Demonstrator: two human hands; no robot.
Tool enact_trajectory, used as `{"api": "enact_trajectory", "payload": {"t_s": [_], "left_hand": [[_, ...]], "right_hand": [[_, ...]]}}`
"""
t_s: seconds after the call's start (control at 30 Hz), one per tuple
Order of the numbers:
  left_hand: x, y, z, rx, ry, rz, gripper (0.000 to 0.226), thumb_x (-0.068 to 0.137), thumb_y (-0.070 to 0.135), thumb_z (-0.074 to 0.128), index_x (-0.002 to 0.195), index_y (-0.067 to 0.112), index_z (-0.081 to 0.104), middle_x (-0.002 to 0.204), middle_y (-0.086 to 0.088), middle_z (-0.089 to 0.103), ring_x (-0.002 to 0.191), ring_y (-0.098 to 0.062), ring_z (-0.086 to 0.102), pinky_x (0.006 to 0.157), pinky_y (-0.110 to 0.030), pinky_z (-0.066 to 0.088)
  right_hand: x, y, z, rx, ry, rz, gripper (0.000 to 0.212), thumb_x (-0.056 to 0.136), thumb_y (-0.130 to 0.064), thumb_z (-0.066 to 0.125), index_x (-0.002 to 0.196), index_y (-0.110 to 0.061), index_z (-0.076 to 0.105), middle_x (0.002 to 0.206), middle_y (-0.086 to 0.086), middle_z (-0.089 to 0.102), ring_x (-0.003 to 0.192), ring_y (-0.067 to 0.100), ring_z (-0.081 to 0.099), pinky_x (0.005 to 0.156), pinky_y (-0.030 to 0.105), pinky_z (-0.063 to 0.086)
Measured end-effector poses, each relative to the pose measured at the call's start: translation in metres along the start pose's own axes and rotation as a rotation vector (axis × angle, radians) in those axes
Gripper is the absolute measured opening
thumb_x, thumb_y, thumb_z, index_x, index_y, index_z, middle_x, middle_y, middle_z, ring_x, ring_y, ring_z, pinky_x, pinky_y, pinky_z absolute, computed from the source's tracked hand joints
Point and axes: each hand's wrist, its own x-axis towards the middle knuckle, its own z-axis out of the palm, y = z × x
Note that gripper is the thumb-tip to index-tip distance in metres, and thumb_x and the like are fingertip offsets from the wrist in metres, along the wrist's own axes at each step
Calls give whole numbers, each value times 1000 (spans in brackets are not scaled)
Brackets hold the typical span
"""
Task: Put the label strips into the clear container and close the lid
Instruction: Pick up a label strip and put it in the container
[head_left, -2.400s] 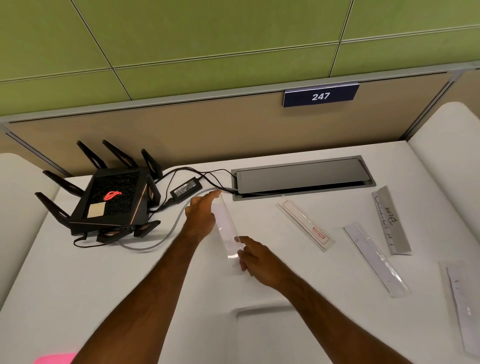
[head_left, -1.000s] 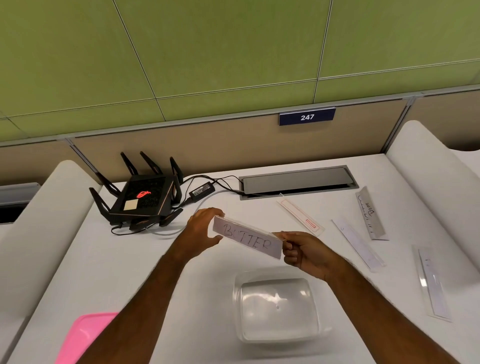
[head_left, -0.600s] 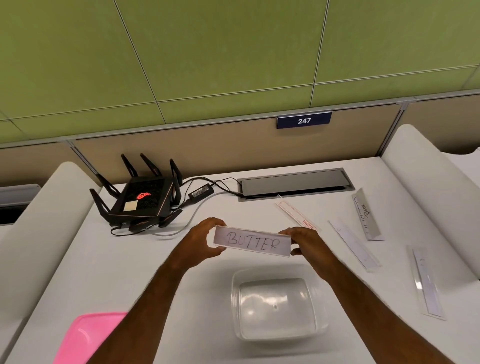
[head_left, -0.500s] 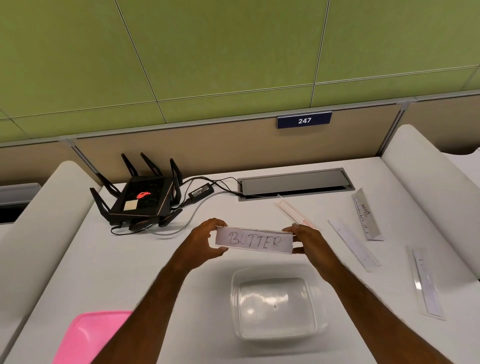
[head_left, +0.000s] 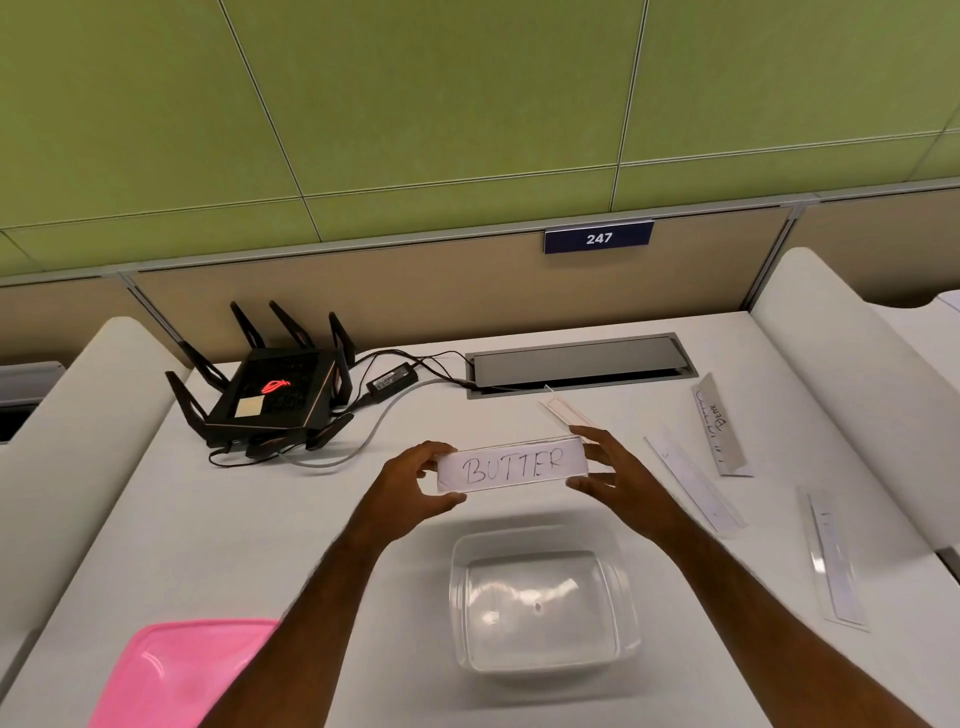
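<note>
I hold a label strip (head_left: 511, 468) reading "BUTTER" level in the air, its face towards me. My left hand (head_left: 415, 486) pinches its left end and my right hand (head_left: 610, 470) pinches its right end. Below it on the white desk stands the clear container (head_left: 543, 665), lidless and with nothing inside. The pink lid (head_left: 176, 670) lies at the lower left. More label strips lie flat to the right: one with red print (head_left: 561, 410) behind my right hand, a plain one (head_left: 693, 483), a handwritten one (head_left: 719, 431) and one near the desk's right edge (head_left: 834, 561).
A black router (head_left: 272, 395) with antennas sits at the back left, its power brick (head_left: 389, 382) and cables running to a grey cable hatch (head_left: 579, 364). White curved dividers (head_left: 852, 374) flank the desk on both sides. A partition wall closes the back.
The strip has been lifted off the desk, turned to face me and brought level above the container. Within the last half second it tilted slightly; both hands keep hold of it.
</note>
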Motion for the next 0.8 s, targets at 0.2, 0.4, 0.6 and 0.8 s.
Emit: {"api": "enact_trajectory", "payload": {"t_s": [0.2,0.4,0.6,0.8], "left_hand": [[2,5,2,3,0,-10,60,70,35,88,123,29,59,116,19,63,105,6,54,83,-7,45],[7,10,2,-5,-9,-7,59,70,35,88,121,31,59,117,19,64,105,1,58,86,-9,45],[2,13,4,8,-20,8,58,71,34,87,120,32,57,118,20,62,107,1,56,87,-10,45],[-15,20,14,28,-14,29,58,68,32,89,114,32,54,115,23,59,108,1,57,87,-15,50]], "right_hand": [[0,-1,1,-31,39,7,61,90,-20,74,140,-40,44,133,-22,60,125,-8,52,90,16,52],[0,1,-1,-14,61,28,63,90,-17,74,143,-31,44,136,-13,59,126,0,52,85,4,46],[-9,6,-2,-54,48,29,62,90,-23,75,138,-40,42,132,-22,59,125,-6,52,91,23,56],[-25,8,-6,-115,10,-4,58,90,-16,74,133,-33,40,132,-14,58,128,1,51,91,27,57]]}}
